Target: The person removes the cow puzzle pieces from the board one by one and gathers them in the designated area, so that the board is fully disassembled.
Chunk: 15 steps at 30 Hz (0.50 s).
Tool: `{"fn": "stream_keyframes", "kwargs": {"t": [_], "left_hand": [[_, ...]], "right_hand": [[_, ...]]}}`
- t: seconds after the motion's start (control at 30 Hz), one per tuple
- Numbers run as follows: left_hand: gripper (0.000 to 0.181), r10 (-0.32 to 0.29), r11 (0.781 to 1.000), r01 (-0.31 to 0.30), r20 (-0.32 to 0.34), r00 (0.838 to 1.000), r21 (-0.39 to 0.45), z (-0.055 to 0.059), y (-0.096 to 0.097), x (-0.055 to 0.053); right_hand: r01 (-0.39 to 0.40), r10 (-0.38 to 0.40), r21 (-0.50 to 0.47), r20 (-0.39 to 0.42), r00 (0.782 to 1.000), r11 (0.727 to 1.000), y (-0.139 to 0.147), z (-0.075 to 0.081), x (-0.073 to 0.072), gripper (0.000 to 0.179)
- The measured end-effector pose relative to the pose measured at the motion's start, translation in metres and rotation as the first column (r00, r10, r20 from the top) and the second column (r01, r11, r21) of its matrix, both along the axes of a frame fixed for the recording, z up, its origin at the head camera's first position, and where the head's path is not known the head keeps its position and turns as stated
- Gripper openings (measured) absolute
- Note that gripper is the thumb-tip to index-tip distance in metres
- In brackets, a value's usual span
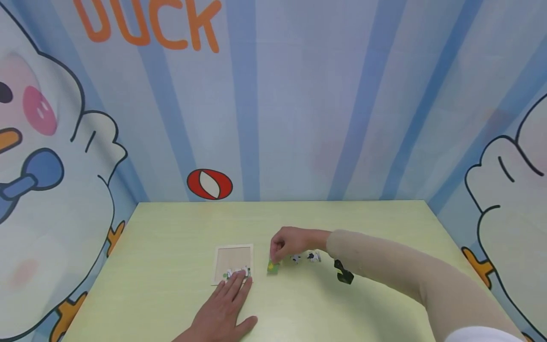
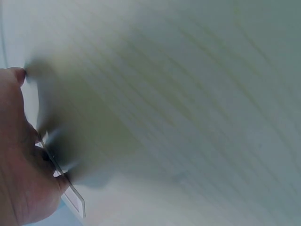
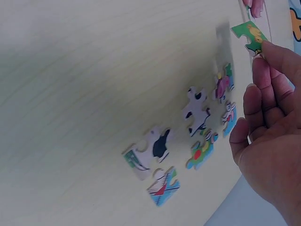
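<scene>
My right hand pinches a green puzzle piece with a yellow figure on it, between thumb and fingertips. It holds the piece just to the right of a shallow wooden puzzle frame. My left hand lies with fingers stretched out over the frame's near edge. Its fingertips rest on fitted puzzle pieces along the bottom row, partly hiding them. In the left wrist view, a corner of the frame shows beyond the fingers.
Several loose pieces lie right of the frame, among them black-and-white ones, a pink one and one with red and blue. A black object shows under the right sleeve. A printed blue backdrop stands behind the pale table.
</scene>
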<state>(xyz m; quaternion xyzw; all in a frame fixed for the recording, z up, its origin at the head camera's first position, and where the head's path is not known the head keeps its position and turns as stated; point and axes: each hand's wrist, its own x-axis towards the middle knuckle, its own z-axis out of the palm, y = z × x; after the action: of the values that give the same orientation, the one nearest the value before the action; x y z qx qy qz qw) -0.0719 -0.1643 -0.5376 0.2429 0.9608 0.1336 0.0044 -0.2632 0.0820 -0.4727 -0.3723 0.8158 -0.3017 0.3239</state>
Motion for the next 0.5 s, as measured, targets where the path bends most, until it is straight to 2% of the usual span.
{"fn": "stream_keyframes", "kwargs": {"t": [0.2,0.5], "left_hand": [[0.083,0.000,1.000,0.000,-0.028,1.000,-0.005,-0.003,0.000,0.000],[0.083,0.003,1.000,-0.003,-0.030,1.000,-0.010,-0.002,0.000,0.000]], "right_hand": [[0.004,-0.004,0.003,-0.006,1.000,1.000,0.010,-0.006,0.001,0.007],[0.032,-0.030,0.043,-0.027,0.999,0.999,0.014,-0.014,0.005,0.008]]}}
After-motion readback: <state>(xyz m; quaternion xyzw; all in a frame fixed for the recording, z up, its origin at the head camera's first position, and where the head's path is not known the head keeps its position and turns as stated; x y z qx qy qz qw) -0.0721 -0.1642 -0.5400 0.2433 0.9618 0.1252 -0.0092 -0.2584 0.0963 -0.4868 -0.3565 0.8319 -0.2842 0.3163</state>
